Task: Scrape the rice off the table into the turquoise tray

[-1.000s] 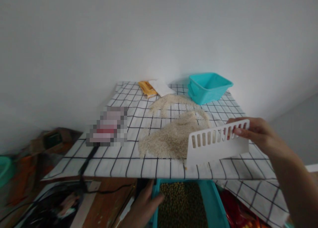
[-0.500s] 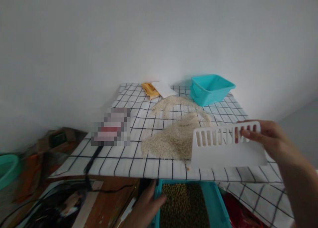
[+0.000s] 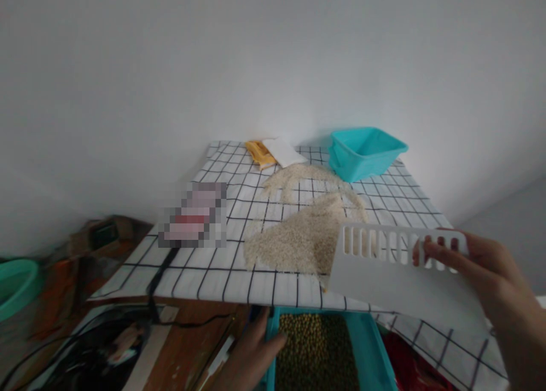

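Fingers (image 3: 439, 250) of the right hand (image 3: 484, 271) are curled over the slotted top edge of the scraper (image 3: 384, 274), which is pinched between them and the thumb behind; fingertips show through 2 or 3 of the slots. The scraper is held upright and slightly tilted, its left end at the right edge of the rice (image 3: 298, 237), its lower edge close over the cloth (image 3: 213, 277) near the table's front. The rice is spread in a broad pile on the cloth, with a thinner trail running back from it. The left hand (image 3: 251, 357) is laid against the left rim of the bin (image 3: 371, 357) below the table's front edge, fingers pressed together; whether the rim is gripped cannot be told. The bin is filled with beans (image 3: 315, 348). At the back of the table a tub (image 3: 367, 151) is set, with a yellow packet (image 3: 260, 153) and a white packet (image 3: 284, 150) to its left.
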Action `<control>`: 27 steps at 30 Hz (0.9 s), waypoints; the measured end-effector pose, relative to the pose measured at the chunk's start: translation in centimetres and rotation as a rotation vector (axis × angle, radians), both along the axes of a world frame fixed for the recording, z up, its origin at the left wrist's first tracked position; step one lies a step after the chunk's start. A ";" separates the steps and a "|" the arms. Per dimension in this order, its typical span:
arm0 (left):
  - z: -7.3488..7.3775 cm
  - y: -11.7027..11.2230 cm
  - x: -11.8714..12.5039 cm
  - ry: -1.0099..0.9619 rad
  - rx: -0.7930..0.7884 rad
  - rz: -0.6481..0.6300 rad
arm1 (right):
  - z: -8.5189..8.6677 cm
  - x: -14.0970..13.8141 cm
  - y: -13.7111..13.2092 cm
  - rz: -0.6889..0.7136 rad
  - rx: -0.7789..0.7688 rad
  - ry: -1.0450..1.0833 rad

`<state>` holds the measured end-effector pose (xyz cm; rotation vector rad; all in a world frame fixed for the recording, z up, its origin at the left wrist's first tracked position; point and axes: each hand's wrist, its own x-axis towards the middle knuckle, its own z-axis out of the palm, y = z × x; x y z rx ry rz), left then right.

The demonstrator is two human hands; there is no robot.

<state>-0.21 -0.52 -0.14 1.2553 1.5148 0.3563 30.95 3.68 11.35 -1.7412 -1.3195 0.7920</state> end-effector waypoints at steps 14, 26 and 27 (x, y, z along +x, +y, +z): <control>-0.9 0.2 0.1 -0.061 -0.021 -0.072 | -0.3 -0.8 -0.5 0.084 0.023 0.077; -1.2 0.0 -0.3 -0.063 -0.001 -0.076 | 1.0 -1.0 4.0 -0.018 0.383 0.312; -1.2 0.0 -0.3 -0.058 -0.009 -0.077 | 1.3 -1.1 5.9 0.054 0.438 0.323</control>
